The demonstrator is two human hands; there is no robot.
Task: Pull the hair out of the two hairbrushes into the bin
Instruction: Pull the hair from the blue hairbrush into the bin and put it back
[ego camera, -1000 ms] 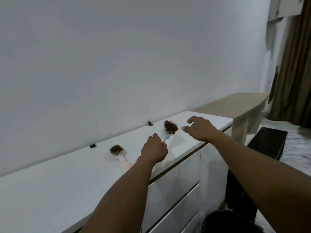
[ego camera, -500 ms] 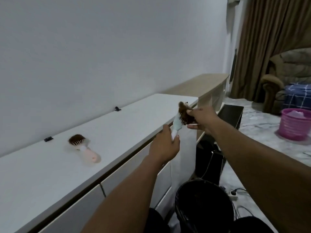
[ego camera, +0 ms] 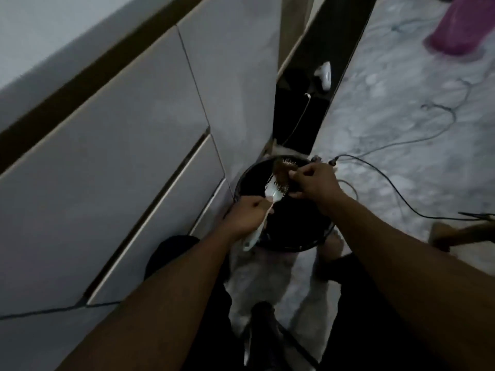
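My left hand (ego camera: pixel 247 214) grips the handle of a pale hairbrush (ego camera: pixel 273 192) and holds it over the round black bin (ego camera: pixel 292 243) on the floor. A brown clump of hair (ego camera: pixel 281 174) sticks to the bristles at the brush head. My right hand (ego camera: pixel 314 183) pinches that hair, its fingers closed on the clump beside the brush head. Both hands are above the bin's opening. The second, pink hairbrush is out of view.
A white drawer cabinet (ego camera: pixel 120 156) fills the left side, close to the bin. Black cables (ego camera: pixel 388 180) trail over the marble floor on the right. A pink basket (ego camera: pixel 460 33) stands at the far right. A dark low unit (ego camera: pixel 316 84) lies beyond the bin.
The view has dropped from the cabinet top to the floor. Both hands carried the pale brush down over the bin, and my right hand still pinches the hair.
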